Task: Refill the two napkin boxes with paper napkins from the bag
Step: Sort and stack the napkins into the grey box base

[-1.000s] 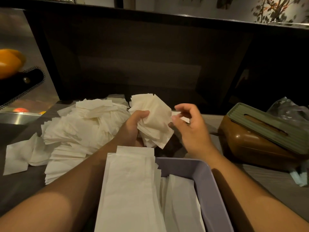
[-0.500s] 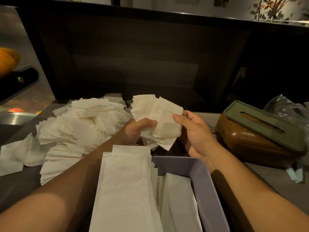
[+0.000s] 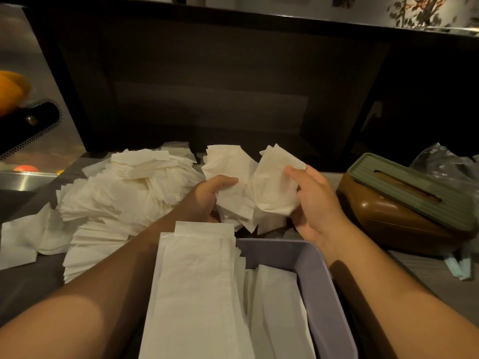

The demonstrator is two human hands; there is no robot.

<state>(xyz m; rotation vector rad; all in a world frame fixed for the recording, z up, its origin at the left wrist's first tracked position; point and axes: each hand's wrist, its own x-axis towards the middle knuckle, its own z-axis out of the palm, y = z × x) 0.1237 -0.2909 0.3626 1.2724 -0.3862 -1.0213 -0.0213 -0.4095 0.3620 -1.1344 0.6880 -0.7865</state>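
While the left hand [image 3: 207,195] keeps its grasp on a fanned wad of napkins [image 3: 228,187] above the table, the right hand [image 3: 311,203], which hung loose a second ago, has now pinched one napkin [image 3: 274,187] and is peeling it away, so the wad is probably being sorted before loading. The lavender box [image 3: 318,286] in front, directly below, already holds long folded stacks. The brown box [image 3: 388,216] with its green slotted lid sits closed at right, just before the crumpled plastic bag [image 3: 445,164]. A loose napkin heap [image 3: 124,193] crowds the left side.
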